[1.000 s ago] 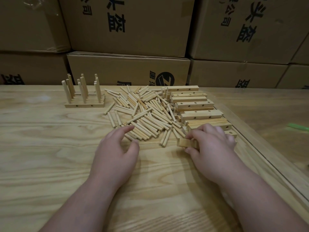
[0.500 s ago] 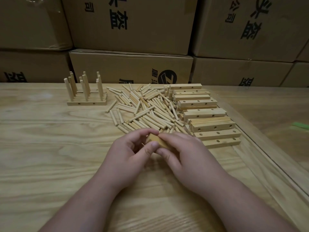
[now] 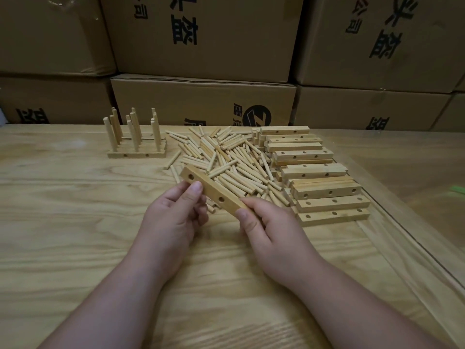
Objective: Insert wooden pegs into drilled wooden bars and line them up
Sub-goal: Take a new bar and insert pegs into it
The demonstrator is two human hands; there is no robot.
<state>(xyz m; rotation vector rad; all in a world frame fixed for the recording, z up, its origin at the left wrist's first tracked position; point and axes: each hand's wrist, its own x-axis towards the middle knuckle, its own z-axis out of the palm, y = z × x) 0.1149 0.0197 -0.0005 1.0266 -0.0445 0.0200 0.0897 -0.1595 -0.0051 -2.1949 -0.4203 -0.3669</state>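
- Nearest the viewer: both forearms reach forward over bare tabletop (image 3: 75, 222), which offers wide open room on the near and left sides for setting work down
- Left hand (image 3: 173, 217): thumb and fingers pinch the held bar (image 3: 214, 192) near its middle; half a second ago this hand met the right hand over the bar's end, and a second ago it rested flat by the pegs, holding nothing
- Right hand (image 3: 266, 230): thumb and fingers clamp the bar's near end; a second ago it was drawing this bar from the stack's near edge
- Held bar: now lifted clear of the tabletop and tilted, far end to the left, with two drilled holes showing on its upper face; judged, a fresh bar has been taken and turned holes-up, ready for pegs
- Loose pegs (image 3: 226, 162): a scattered heap just beyond the hands, within easy reach; the bar's far end hangs over its near fringe, so a careless swing could scatter them
- Stack of drilled bars (image 3: 324, 190): right of the heap, close to a raised strip along the tabletop's right side, leaving little room there
- Finished bars with upright pegs (image 3: 137, 147): far left, well apart from the hands, with free space beside them for lining up the next
- Cardboard boxes (image 3: 201, 104): a wall closing the far edge
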